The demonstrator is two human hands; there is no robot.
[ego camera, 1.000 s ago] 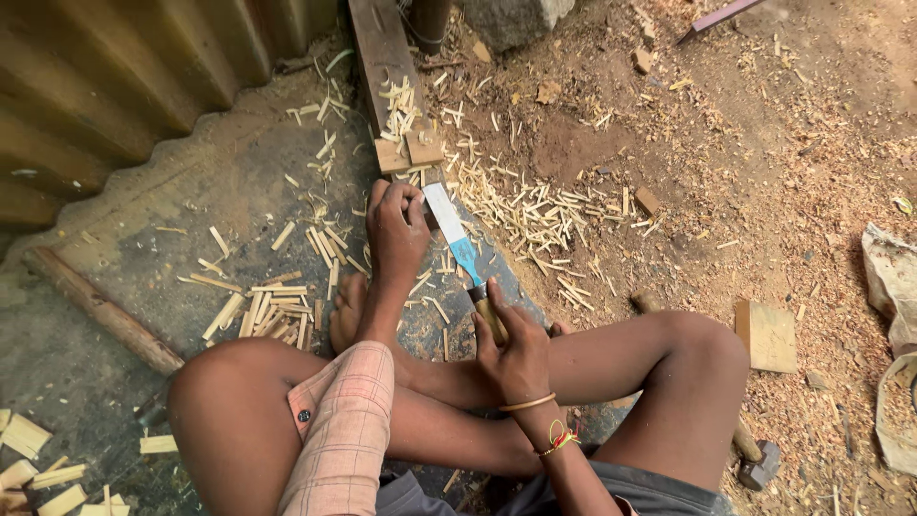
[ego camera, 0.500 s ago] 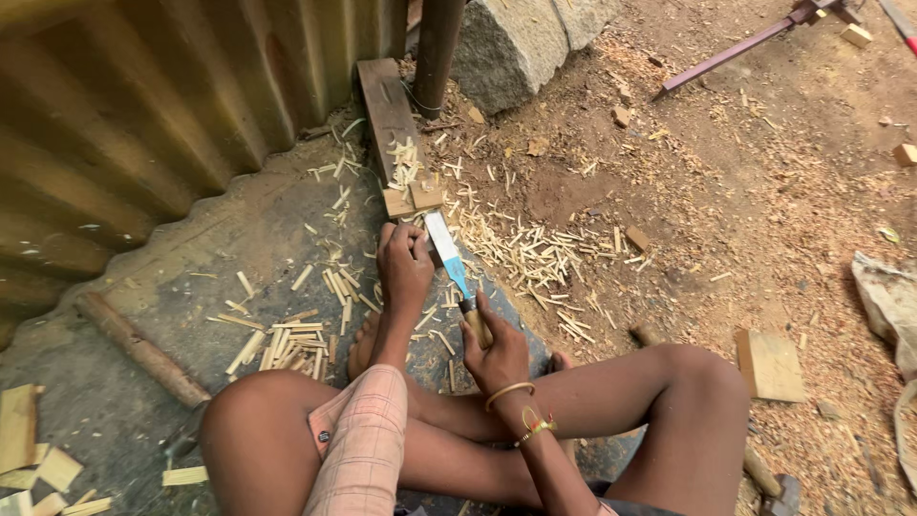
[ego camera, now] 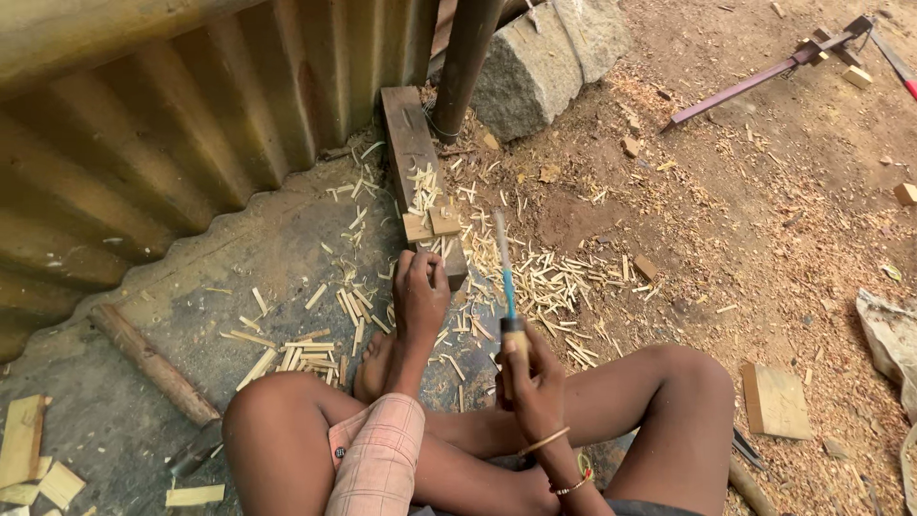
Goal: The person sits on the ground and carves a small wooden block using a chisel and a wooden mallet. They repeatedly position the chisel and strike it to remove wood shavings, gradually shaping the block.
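Observation:
I sit cross-legged on the ground. My right hand (ego camera: 530, 377) grips the wooden handle of a long knife (ego camera: 503, 277), its blade raised edge-on and pointing away from me. My left hand (ego camera: 420, 291) is closed around a small piece of wood that it presses against the near end of a dark wooden plank (ego camera: 409, 143). Two small light wood blocks (ego camera: 430, 225) rest on that plank just beyond my fingers. Thin split wood sticks (ego camera: 554, 282) lie scattered around both hands.
A corrugated metal wall (ego camera: 172, 143) runs along the left. A round post (ego camera: 468, 57) and a grey stone block (ego camera: 535, 57) stand ahead. A flat wood piece (ego camera: 774, 399) lies right of my knee, a long metal tool (ego camera: 764, 76) at far right, wood offcuts (ego camera: 38, 459) at lower left.
The knife blade has turned from lying flat and tilted to standing edge-on, raised a little. My left hand stays at the plank's end. The view has tilted up, showing more wall and stone.

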